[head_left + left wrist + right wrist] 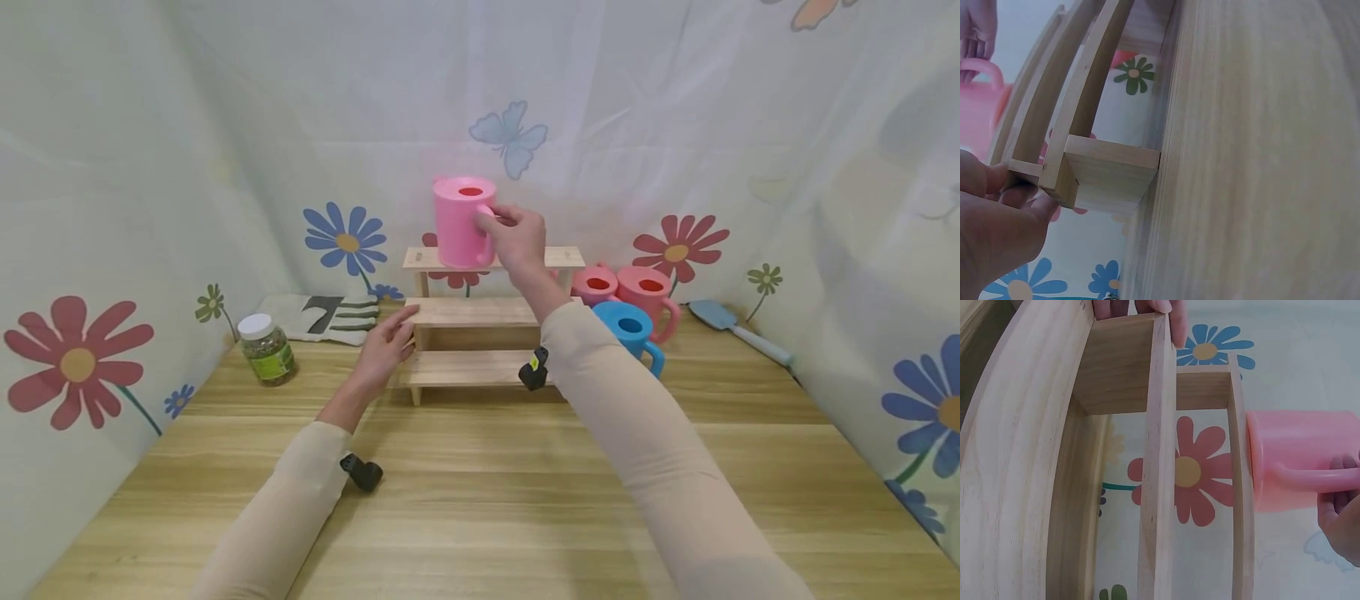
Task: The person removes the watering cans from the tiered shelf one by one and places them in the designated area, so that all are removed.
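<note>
A pink cup (463, 222) with a handle stands on the left part of the top step of a three-step wooden rack (480, 313). My right hand (501, 220) grips the cup's handle, fingers curled round it; the right wrist view shows the cup (1297, 456) against the top board with my right hand (1341, 509) on the handle. My left hand (396, 327) rests with straight fingers against the left end of the middle step. In the left wrist view its fingers (1004, 187) touch the end of the rack (1107, 175).
On the wooden table (480, 500), right of the rack, stand two pink cups (649, 292) and a blue cup (632, 330), with a pale blue trowel (731, 330) beyond. A white-lidded jar (266, 348) and gloves (322, 318) lie to the left. Flowered curtains enclose three sides.
</note>
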